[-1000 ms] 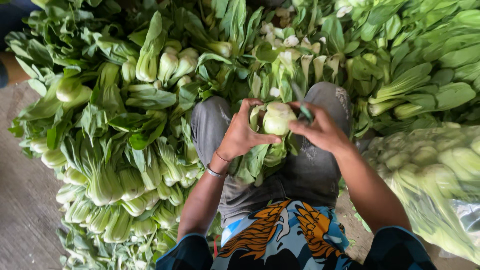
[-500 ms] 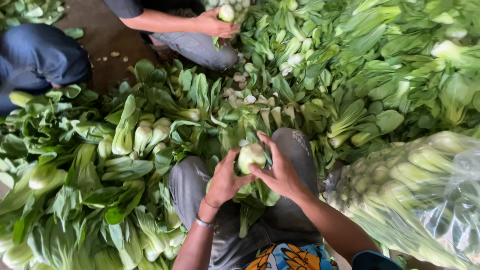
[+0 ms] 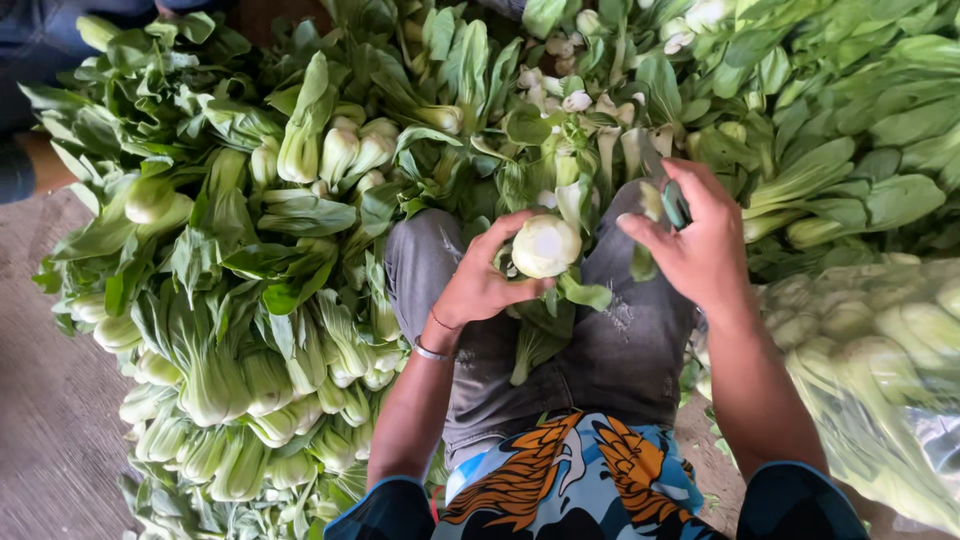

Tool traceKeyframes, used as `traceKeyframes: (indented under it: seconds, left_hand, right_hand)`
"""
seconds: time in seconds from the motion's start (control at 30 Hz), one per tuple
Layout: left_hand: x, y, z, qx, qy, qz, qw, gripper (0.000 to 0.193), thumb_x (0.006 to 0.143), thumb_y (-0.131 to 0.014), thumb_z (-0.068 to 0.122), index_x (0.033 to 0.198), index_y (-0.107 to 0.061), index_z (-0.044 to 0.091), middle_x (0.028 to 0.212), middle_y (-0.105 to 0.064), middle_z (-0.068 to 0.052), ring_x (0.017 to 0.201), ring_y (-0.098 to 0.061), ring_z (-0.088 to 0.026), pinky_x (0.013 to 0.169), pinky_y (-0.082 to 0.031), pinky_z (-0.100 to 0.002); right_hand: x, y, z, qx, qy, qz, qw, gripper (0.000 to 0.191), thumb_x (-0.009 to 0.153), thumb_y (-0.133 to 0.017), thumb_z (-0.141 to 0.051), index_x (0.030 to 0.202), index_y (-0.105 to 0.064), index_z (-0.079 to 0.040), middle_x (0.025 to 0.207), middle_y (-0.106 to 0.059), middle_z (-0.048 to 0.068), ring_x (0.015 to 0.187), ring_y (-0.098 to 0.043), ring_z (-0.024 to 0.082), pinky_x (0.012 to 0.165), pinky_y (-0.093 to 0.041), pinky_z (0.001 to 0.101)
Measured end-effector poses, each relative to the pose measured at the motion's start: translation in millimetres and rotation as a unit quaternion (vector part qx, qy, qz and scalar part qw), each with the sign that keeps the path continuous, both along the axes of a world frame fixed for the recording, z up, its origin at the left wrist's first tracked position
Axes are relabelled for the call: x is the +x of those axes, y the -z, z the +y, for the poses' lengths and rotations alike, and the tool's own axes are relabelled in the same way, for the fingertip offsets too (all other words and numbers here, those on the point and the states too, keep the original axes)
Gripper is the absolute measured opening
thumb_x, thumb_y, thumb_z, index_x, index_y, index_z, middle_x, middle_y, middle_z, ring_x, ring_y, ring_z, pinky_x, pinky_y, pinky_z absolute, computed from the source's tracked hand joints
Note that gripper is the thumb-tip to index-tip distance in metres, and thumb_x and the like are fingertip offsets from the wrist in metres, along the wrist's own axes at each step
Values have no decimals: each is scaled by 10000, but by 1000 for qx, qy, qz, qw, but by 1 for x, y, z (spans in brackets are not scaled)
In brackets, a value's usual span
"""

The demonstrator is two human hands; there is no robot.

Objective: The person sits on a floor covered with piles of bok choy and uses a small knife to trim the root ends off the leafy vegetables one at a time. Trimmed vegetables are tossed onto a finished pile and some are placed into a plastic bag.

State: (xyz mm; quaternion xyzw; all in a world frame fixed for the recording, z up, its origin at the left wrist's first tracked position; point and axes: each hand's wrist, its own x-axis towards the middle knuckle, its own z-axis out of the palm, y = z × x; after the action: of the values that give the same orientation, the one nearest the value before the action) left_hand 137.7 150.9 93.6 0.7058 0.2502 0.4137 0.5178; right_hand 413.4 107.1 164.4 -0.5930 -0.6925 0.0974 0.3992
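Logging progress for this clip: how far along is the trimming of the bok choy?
Done: a neat stack of bok choy lies at the person's left, cut ends outward, and a clear bag at the right holds more. In hand: the left hand grips one head base-up, while the right hand holds a small knife beside it. Left: a large loose heap ahead.

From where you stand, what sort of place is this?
Probably a vegetable market or packing spot. Heaps of bok choy cover the bare ground, a filled clear plastic bag sits alongside, and the left hand holds one head base up.
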Motion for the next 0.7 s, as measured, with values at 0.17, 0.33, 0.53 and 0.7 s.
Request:
traceKeyframes:
  seconds: [0.17, 0.33, 0.53, 0.7]
  left_hand:
    - [0, -10, -6, 44, -22, 24, 999, 783, 786, -907, 157, 1457, -518, 56, 1462, -624, -141, 1348, -632, -286, 1182, -467, -389]
    - [3, -19, -17, 196, -57, 241, 949, 881, 729, -919, 304, 1470, -511, 58, 1378, -606, -173, 1297, -553, -371, 1100, -406, -482]
    - [-61, 32, -35, 183, -274, 255, 909, 785, 830, -889, 345, 1436, -504, 26, 1363, -572, -201, 1241, -537, -378, 1032, -437, -476]
    - [-147, 121, -58, 72, -564, 374, 733, 489, 888, -809, 243, 1287, -585, 72, 1202, -591, -143, 1137, -553, -369, 963, -446, -491]
  right_hand:
    - [-37, -9, -11, -42, -123, 91, 987, 726, 809, -874, -337, 1378, -585, 8, 1129, -730, 104, 951, -694, 200, 827, -551, 338]
    - [-44, 29, -24, -130, -90, 81, 984, 604, 831, -875, -300, 1311, -633, -23, 1051, -752, 93, 921, -730, 178, 772, -581, 320]
    - [71, 101, -61, 25, -15, 676, 736, 656, 966, -538, -751, 1255, -557, -162, 830, -511, -13, 492, -427, 101, 436, -304, 239]
    - [158, 170, -104, 79, -108, 841, 524, 617, 954, -491, -767, 1095, -454, -167, 1021, -533, -93, 479, -345, 97, 479, -276, 258]
